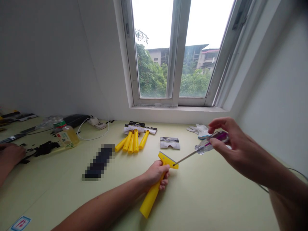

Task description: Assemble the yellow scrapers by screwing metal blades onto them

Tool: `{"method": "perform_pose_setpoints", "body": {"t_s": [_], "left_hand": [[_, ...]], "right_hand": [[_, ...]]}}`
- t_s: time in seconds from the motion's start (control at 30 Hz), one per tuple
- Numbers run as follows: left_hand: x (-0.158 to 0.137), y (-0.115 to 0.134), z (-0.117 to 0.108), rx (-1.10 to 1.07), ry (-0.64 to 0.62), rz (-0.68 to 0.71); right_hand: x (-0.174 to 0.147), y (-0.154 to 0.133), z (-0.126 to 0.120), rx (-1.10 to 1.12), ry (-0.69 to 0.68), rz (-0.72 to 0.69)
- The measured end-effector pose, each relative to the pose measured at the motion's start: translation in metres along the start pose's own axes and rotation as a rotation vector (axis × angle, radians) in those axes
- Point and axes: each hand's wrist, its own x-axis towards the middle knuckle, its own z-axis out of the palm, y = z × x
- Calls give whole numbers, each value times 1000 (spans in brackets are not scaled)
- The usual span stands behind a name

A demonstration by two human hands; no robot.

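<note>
My left hand (157, 175) is wrapped round the neck of a yellow scraper (150, 200), its wide blade head pointing away from me and its handle toward me. My right hand (225, 138) grips a screwdriver (208, 143) by its clear and purple handle. The screwdriver's tip meets a small screw at the right end of the scraper head. Just beyond the head lies a grey and white card sleeve (169, 143) with a notch in its near edge.
Several yellow scrapers (133, 142) with card sleeves lie toward the window. White gloves (201, 131) rest at the back right. On the left are a drink bottle (67, 134), a charger with a white cable (93, 121), a pixelated dark object (99, 163) and another person's hand (12, 155).
</note>
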Motion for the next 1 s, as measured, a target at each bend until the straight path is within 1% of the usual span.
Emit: {"method": "perform_pose_setpoints", "body": {"t_s": [0.07,0.17,0.23,0.33,0.37,0.43,0.53,0.6,0.63,0.77,0.8,0.93,1.0], "left_hand": [[-1,2,0,30,-18,-14],[-1,3,0,39,-14,-9],[-1,4,-1,33,6,-11],[-1,4,-1,35,7,-12],[-2,5,-1,37,0,-13],[-2,6,-1,35,-15,-24],[-2,7,-1,18,-32,-32],[-2,7,-1,17,-41,-34],[-2,7,-1,19,-43,-35],[0,6,-2,23,-44,-53],[1,6,-3,22,-41,-65],[2,6,-3,31,-43,-114],[2,6,-3,41,-55,-114]], "right_hand": [[0,-3,-1,0,23,-17],[0,-13,5,-24,20,-56],[2,-17,12,-143,26,1],[4,-14,16,-403,92,137],[5,-11,15,-428,99,147],[6,-6,10,-335,52,92],[4,1,0,-110,-87,-25],[3,2,-2,-66,-128,-47],[3,1,-2,-63,-118,-33],[6,-1,6,9,45,49],[6,-2,8,50,51,39],[4,-5,11,228,-25,-46],[2,-9,13,279,0,-38]]}}
